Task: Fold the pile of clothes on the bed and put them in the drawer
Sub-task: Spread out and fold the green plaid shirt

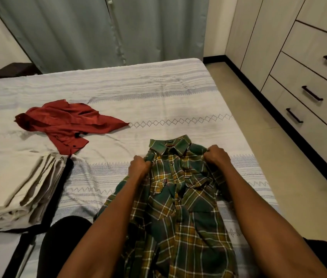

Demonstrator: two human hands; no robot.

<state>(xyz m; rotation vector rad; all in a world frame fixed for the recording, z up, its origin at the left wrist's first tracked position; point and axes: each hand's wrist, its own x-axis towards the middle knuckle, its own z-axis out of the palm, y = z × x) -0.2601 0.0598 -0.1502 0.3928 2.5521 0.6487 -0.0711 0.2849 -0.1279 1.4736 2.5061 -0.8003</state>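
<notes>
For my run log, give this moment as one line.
left hand: grips plaid shirt shoulder | right hand: grips other shoulder | red shirt: unfolded

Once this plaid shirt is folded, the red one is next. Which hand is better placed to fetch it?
Probably the left hand. The red shirt lies on the bed up and to its left, while the right hand sits across the plaid shirt. Both now grip its shoulders.

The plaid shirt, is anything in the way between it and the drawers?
Nothing visible: the plaid shirt, held by both hands, lies near the bed's right edge, with only bare floor before the closed drawers.
</notes>
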